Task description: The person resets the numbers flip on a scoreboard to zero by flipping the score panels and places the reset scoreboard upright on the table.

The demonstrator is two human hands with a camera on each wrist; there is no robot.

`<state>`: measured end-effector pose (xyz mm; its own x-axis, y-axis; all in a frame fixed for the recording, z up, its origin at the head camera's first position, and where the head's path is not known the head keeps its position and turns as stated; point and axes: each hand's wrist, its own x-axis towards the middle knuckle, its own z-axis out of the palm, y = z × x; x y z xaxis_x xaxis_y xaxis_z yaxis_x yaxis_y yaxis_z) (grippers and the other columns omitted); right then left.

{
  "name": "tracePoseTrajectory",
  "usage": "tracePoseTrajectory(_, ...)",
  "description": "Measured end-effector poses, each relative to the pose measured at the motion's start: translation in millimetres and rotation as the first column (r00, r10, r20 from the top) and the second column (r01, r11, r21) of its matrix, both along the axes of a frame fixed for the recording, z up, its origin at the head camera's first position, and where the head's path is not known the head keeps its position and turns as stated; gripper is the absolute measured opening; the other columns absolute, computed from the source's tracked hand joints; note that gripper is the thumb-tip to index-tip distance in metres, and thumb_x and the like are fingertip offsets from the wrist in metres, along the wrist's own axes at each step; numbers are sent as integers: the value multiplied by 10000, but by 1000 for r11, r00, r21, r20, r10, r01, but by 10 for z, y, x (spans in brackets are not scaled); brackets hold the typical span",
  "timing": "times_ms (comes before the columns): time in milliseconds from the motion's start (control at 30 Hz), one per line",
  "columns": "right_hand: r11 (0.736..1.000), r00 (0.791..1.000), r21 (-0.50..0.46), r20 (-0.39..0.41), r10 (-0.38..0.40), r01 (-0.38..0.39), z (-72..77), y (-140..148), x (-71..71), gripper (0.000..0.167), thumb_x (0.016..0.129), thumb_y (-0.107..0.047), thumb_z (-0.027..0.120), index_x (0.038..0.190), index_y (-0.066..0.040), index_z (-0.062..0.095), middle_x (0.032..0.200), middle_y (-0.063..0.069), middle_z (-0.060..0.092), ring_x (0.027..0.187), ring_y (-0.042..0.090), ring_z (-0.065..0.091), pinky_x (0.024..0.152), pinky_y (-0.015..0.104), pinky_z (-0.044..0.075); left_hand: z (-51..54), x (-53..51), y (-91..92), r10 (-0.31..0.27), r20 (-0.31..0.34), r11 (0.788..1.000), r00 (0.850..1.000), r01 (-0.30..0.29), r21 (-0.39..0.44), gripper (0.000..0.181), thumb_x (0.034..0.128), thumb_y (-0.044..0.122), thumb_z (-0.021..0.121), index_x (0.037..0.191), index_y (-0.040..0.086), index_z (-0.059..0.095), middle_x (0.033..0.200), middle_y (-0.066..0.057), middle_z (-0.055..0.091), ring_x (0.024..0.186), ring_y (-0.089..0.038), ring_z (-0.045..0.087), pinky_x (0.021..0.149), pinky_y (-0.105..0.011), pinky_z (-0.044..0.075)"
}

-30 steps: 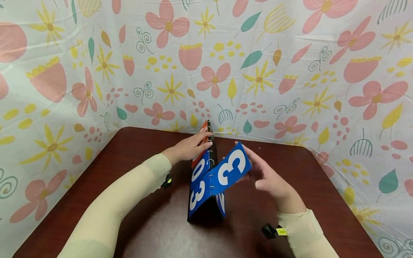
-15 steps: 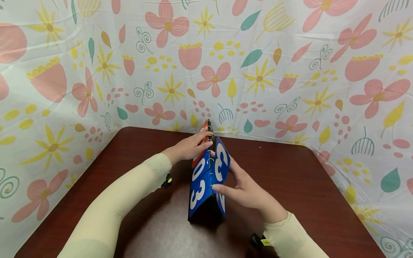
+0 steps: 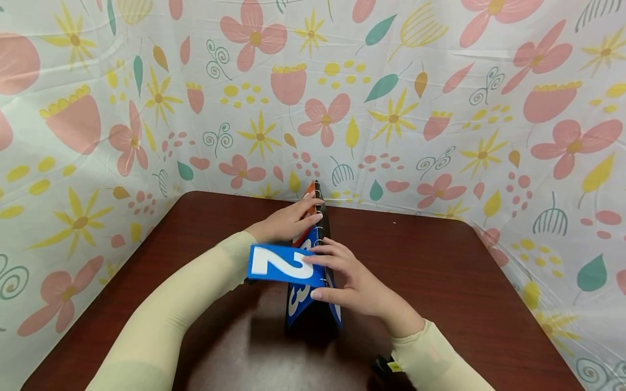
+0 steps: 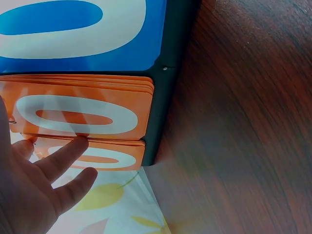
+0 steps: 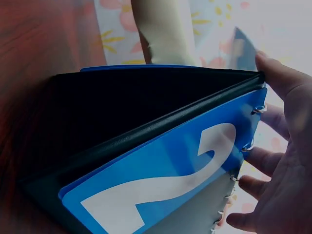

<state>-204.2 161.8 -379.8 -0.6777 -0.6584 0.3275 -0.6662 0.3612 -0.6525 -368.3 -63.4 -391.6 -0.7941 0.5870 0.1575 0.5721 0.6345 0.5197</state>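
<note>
A tent-shaped black flip scoreboard [image 3: 315,328] stands on the table, with ring-bound number cards on both faces. My left hand [image 3: 288,222] rests on its far part, fingertips at the top ridge; in the left wrist view its straight fingers touch the orange cards [image 4: 124,109] marked 0. One blue card [image 3: 274,265] marked 2 juts leftward from the ridge, in mid-air. My right hand [image 3: 354,285] has its extended fingers against that card's ring edge, the thumb near the ridge's close end. Another blue card [image 5: 170,161] marked 2 hangs on the right face.
The dark brown table [image 3: 415,260] surrounds the scoreboard. A white flowered cloth [image 3: 313,108] hangs close behind the table's back edge and along the sides. A wrist camera [image 3: 383,364] is strapped at my right sleeve.
My right hand has moved left to the ridge. Its blue card, showing 3 on the right earlier, has swung up; a card marked 2 now extends left. My left hand stays put.
</note>
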Motion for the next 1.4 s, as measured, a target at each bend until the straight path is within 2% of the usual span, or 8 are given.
tracePoseTrajectory(300,1000,1000,17,-13,1,-1,-11,9,-5,431,920,-303,767,1343,-313,681,1522,53,499,1566,398,154,1137,770,284,8,42,10,36,-3,999,999,-36,-8,724,993,767,290,1602,375,297,1756,58,79,1608,-260,213,1203,-630,335)
tracePoseTrajectory(667,999,998,38,-67,12,-10,-58,-3,-9,336,951,-312,726,1286,-299,705,1501,55,501,1569,412,142,1157,782,221,-14,21,4,30,16,999,999,-30,19,735,984,778,304,1600,376,313,1756,71,78,1595,-255,252,1207,-622,337)
tracePoseTrajectory(767,999,998,36,-68,16,-14,-66,-1,-15,287,957,-308,719,1244,-288,726,1501,42,498,1575,375,142,1162,781,207,-9,20,3,26,19,999,999,-27,25,727,990,768,312,1598,370,320,1756,70,79,1597,-250,248,1212,-618,333)
tracePoseTrajectory(933,999,998,39,-58,22,-20,-71,10,-21,258,967,-309,706,1222,-280,736,1509,35,489,1569,406,141,1161,785,201,0,28,6,26,24,999,999,-26,24,670,1003,748,320,1583,414,319,1755,79,76,1597,-235,245,1216,-612,330)
tracePoseTrajectory(1100,999,999,31,-35,28,-26,-42,50,-36,432,984,-265,685,1411,-252,617,1574,57,448,1580,376,177,1173,748,256,4,23,5,22,18,999,1000,-23,31,651,1019,716,337,1590,404,316,1756,73,72,1601,-239,232,1221,-619,316)
tracePoseTrajectory(1200,1000,998,-3,-52,26,-26,-18,94,-58,603,979,-194,693,1538,-200,469,1602,69,430,1539,309,317,1182,650,350,1,27,5,23,28,999,999,-24,37,657,1019,710,350,1594,396,314,1755,85,55,1606,-243,216,1226,-626,301)
tracePoseTrajectory(1300,999,998,-37,-67,8,-10,-3,133,-82,672,966,-148,708,1568,-163,412,1595,64,449,1461,266,449,1165,514,436,2,33,6,32,42,999,999,-33,34,670,1009,724,354,1595,402,309,1753,99,48,1607,-244,217,1225,-628,301)
tracePoseTrajectory(1400,999,999,-52,-46,-11,9,5,159,-95,680,965,-162,712,1571,-161,403,1581,48,468,1434,251,499,1138,459,477,0,27,8,29,44,999,999,-30,34,686,1013,716,357,1604,372,307,1756,84,49,1606,-249,219,1229,-621,299)
